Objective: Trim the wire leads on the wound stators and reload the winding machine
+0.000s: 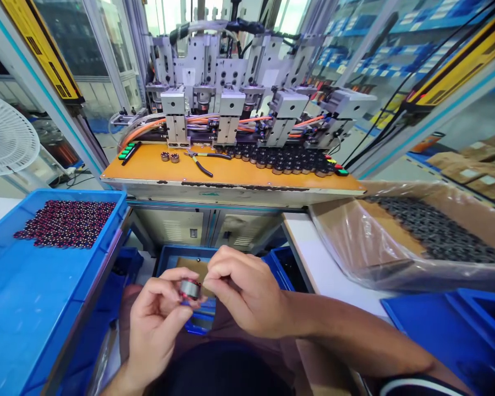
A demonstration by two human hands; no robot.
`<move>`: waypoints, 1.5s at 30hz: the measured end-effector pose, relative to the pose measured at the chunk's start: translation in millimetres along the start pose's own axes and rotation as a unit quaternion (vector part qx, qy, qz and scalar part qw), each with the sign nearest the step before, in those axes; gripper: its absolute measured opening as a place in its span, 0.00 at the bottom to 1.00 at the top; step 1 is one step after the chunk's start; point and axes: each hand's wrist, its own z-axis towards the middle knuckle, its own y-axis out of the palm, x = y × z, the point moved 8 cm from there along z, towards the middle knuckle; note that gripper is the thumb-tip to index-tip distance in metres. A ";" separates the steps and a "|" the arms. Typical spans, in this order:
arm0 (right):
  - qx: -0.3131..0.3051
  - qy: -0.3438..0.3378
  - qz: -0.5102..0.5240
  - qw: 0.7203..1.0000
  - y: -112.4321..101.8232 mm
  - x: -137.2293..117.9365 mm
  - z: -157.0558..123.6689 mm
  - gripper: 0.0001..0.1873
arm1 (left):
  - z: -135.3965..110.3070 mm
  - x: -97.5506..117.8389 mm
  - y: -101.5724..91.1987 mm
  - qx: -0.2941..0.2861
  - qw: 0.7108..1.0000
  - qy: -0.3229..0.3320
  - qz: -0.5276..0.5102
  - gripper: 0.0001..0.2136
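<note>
A small motor stator (190, 289), a silvery ring with red and black at its ends, is held over my lap by my left hand (159, 313). The thumb and fingers grip its sides. Just right of it, my right hand (241, 289) is closed in a pinch close to the stator's right end. Whatever lies between those fingertips is too small to make out. Below both hands stands a blue bin (169, 256) with brown cardboard inside.
A blue tray (45, 297) with many stators stands left. Ahead, a machine with an orange table (148, 168) carries pliers (202, 166), two loose stators (170, 157) and rows of dark cylindrical parts (278, 160). A plastic-lined carton (338, 231) of dark parts sits right.
</note>
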 end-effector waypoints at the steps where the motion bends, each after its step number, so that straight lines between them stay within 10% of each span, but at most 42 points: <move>1: 0.005 0.005 0.005 1.000 0.2 -0.5 -0.6 0.07 | 0.2 3.6 -1.4 0.013 1.000 0.017 0.015 0.07; 9: 0.013 0.194 0.141 0.971 10.6 12.3 -10.7 0.08 | 2.3 14.7 -10.4 0.051 0.985 0.087 0.139 0.13; 16: -0.084 0.440 0.358 0.819 46.7 34.4 -35.5 0.15 | 0.1 -0.9 -19.2 0.039 0.996 0.047 0.059 0.11; 21: -0.111 0.473 0.381 0.787 52.4 40.4 -39.5 0.22 | -0.6 -3.8 -21.0 0.036 0.998 0.036 0.039 0.09; 26: -0.105 0.387 0.425 0.811 58.2 38.0 -33.6 0.18 | 9.1 -9.3 -15.9 0.029 0.999 0.012 -0.016 0.06; 31: 0.088 0.063 0.037 0.993 15.3 30.1 -17.9 0.10 | 11.2 -29.3 -39.9 0.174 0.983 -0.063 0.002 0.08; 34: 0.126 -0.099 -0.196 0.967 11.4 19.2 -22.5 0.11 | 0.7 -4.5 -40.8 0.189 0.958 0.043 0.210 0.12; 39: 0.086 -0.247 -0.272 0.926 19.5 6.5 -32.2 0.12 | -7.0 25.2 -1.5 0.060 0.917 0.133 0.372 0.22; 45: 0.059 -0.222 -0.211 0.950 18.1 -5.2 -31.2 0.12 | 6.7 29.9 7.7 0.012 0.919 0.119 0.376 0.17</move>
